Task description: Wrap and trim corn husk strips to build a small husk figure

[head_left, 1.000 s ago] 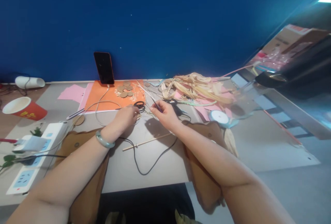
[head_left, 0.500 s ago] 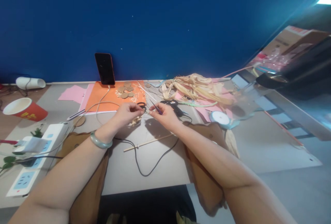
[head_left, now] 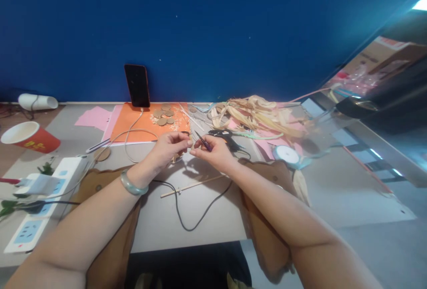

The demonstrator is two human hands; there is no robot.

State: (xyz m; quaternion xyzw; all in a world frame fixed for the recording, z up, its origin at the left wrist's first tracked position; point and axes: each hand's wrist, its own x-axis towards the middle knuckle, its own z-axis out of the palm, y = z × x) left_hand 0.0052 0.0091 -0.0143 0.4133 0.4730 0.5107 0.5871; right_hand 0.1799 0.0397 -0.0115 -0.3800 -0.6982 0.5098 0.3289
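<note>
My left hand (head_left: pixel 171 147), a pale green bangle on its wrist, is closed in a pinch. A tiny yellowish piece shows at its fingertips; its kind I cannot make out. Close beside it, my right hand (head_left: pixel 215 152) is shut on a slim dark pointed tool (head_left: pixel 203 141), its tip upward and to the left. The fingertips of both hands nearly meet above the table. Partly hidden behind the left hand are black loop handles (head_left: pixel 185 133) and a small pale object (head_left: pixel 176 157). A thin wooden stick (head_left: pixel 190 186) lies below the hands, crossed by a black cord (head_left: pixel 180 218).
Round wooden discs (head_left: pixel 162 121) lie on orange paper (head_left: pixel 133 133), near a propped phone (head_left: pixel 137 85). Dried husk strips (head_left: pixel 253 111) pile up at the back right, behind a ribbon roll (head_left: pixel 286 154). On the left are a power strip (head_left: pixel 33 226) and a paper cup (head_left: pixel 43 140).
My left hand has moved slightly to the right, closer to the right hand. The dark tool stands a little more clearly between the right fingers. The view has shifted slightly.
</note>
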